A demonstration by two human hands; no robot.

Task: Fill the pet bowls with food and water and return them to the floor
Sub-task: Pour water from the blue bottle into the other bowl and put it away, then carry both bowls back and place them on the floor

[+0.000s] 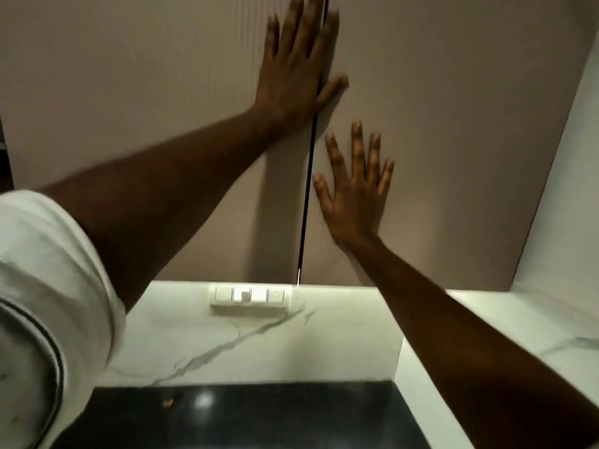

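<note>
Two beige upper cabinet doors fill the view, the left door (146, 108) and the right door (453, 140), meeting at a dark seam (306, 205). My left hand (295, 69) lies flat with straight fingers high up across the seam. My right hand (355, 192) presses flat with spread fingers on the right door, lower down and just right of the seam. Neither hand holds anything. No pet bowls, food or water are in view.
Below the cabinets is a white marble backsplash (259, 345) with a white switch panel (249, 296). A dark glossy countertop (243, 419) runs along the bottom. A white wall (557, 205) stands at the right. My white sleeve (42, 286) fills the lower left.
</note>
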